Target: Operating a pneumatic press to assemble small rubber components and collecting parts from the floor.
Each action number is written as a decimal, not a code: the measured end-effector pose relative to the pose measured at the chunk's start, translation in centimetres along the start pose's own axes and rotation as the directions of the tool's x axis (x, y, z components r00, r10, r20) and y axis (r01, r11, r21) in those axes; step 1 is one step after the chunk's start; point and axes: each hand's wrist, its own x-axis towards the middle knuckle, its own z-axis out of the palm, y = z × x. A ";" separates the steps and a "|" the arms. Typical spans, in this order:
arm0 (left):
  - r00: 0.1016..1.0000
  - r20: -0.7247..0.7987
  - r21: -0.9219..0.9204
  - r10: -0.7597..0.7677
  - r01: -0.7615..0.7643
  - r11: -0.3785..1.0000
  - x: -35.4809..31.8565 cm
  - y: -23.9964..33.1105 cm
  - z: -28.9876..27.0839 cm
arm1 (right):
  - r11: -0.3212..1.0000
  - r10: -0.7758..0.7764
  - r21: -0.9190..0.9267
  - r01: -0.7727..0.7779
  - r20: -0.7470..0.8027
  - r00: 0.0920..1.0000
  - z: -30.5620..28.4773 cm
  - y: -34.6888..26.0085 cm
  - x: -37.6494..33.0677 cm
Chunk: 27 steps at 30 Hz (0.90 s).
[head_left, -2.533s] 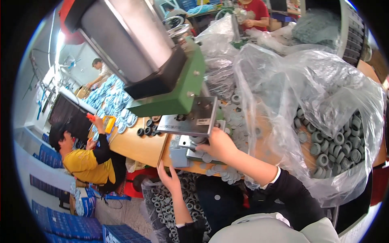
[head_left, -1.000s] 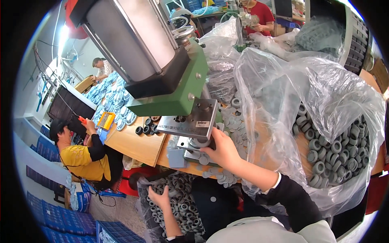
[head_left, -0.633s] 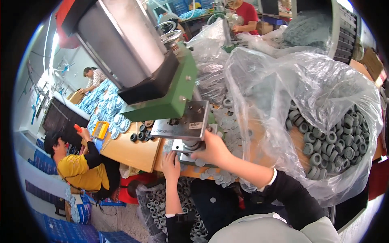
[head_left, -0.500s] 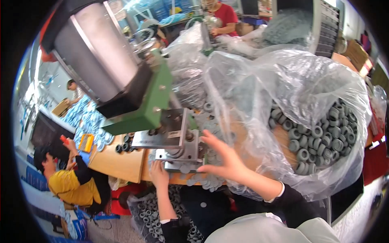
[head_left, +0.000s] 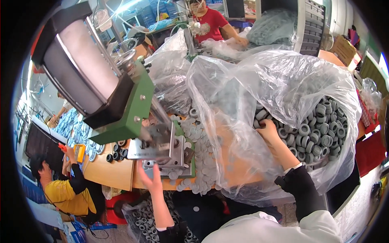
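Note:
My left hand (head_left: 152, 179) is held just in front of the press's metal die block (head_left: 153, 143), its fingers apart and nothing seen in them. My right hand (head_left: 268, 131) reaches to the left edge of a heap of grey wheel-like rings (head_left: 314, 139) in a clear plastic bag. Its fingers are curled round a grey ring there, which they partly hide. Flat grey discs (head_left: 199, 141) lie strewn beside the press, some down at the table's front edge.
The press's green frame (head_left: 125, 105) and big cylinder (head_left: 83, 67) tower at left. The clear bag (head_left: 243, 89) spreads over the table. Black rings (head_left: 116, 154) sit left of the press. A bag of rings (head_left: 144, 216) stands below. Other people work at left and at the back.
My right hand has moved from beside the die block rightward to the heap of rings. My left hand has drawn down slightly from the die and spread its fingers. The view has shifted.

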 end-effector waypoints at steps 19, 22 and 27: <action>0.947 -0.320 0.223 0.014 0.061 0.973 -4.7 -0.5 -0.7 | 0.673 -0.674 0.499 0.545 0.111 0.731 2.8 -23.8 -12.2; 0.886 -0.368 0.313 -0.281 0.402 0.860 -8.1 -4.2 -4.9 | 0.704 -0.672 0.492 0.512 0.229 0.704 9.8 -28.4 -12.5; 0.928 -0.343 0.612 -0.145 0.338 0.714 -8.4 -4.9 -8.4 | 0.631 -0.737 0.449 0.632 0.092 0.670 13.1 -28.9 -11.5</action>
